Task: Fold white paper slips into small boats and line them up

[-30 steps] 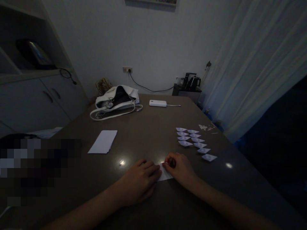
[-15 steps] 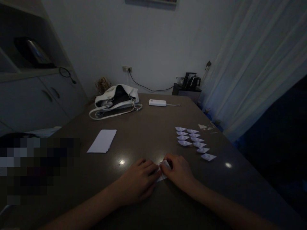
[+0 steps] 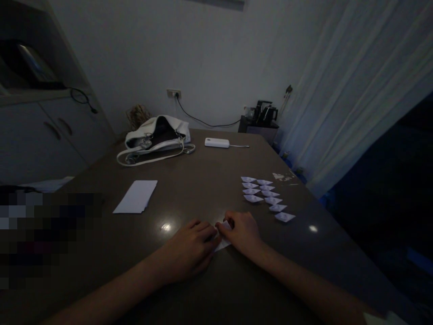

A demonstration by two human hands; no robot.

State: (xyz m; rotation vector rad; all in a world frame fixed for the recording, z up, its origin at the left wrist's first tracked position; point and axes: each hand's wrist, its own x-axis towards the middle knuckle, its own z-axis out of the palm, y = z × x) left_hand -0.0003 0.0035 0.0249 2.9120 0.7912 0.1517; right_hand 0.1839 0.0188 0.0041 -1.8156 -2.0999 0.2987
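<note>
Between my two hands, low on the dark table (image 3: 189, 189), is a small piece of folded white paper (image 3: 223, 244). My left hand (image 3: 194, 250) grips its left side, fingers bent together over it. On the other side my right hand (image 3: 241, 232) pinches the paper between thumb and curled fingers. Parts of the paper are hidden under the fingers. Several small folded paper boats (image 3: 270, 194) stand in two slanting rows to the right, beyond my right hand. A stack of white paper sheets (image 3: 135, 197) lies to the left, beyond my left hand.
A white handbag (image 3: 158, 135) sits at the far left of the table. Near the back edge lies a white power bank (image 3: 217, 143) with a short cable. Paper scraps (image 3: 281, 177) are near the right edge, by a white curtain (image 3: 324, 113). A kettle (image 3: 267, 113) stands behind.
The whole view has shifted slightly, so everything sits a little further left and higher. Both hands keep hold of the folded paper, with hardly any change in their grip.
</note>
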